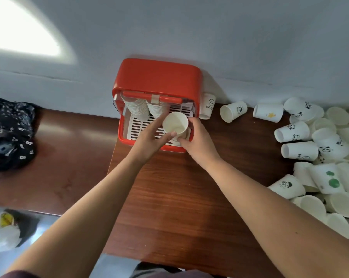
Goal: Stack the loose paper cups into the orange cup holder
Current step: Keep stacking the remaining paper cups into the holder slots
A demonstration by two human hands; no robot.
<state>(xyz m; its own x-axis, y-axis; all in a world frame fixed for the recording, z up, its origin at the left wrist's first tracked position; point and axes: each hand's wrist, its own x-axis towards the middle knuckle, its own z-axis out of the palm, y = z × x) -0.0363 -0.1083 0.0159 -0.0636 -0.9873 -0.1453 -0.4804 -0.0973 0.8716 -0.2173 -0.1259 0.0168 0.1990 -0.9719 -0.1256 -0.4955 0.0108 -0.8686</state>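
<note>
We look down on a dark wooden table point(169, 197), and at its far edge, at about twelve o'clock from us, stands the orange cup holder point(157, 77) against the white wall point(209, 37). Inside the holder we see a white slatted tray point(137, 125) and two stacks of cups point(147, 110) leaning at the back, under an orange bar point(151, 96). Both our hands meet over the front right part of the holder. The left hand point(149, 139) comes from seven o'clock and the right hand point(199, 141) from four o'clock, and together they hold one white paper cup point(175, 123) with its open mouth turned up toward us. The left thumb touches the rim at the near side, and the fingers of the right hand are curled close around the lower wall of the cup. Under this cup there seems to be another cup, but we cannot tell it surely. Just beside the holder, at its right wall, one cup with a smiling face point(208, 106) stands upside down. At about two to three o'clock a big pile of loose paper cups point(320, 157) lies on the table, many on their sides, some with panda pictures and some with green spots. At nine o'clock lies a dark patterned cloth point(11, 131), well apart from the holder.
</note>
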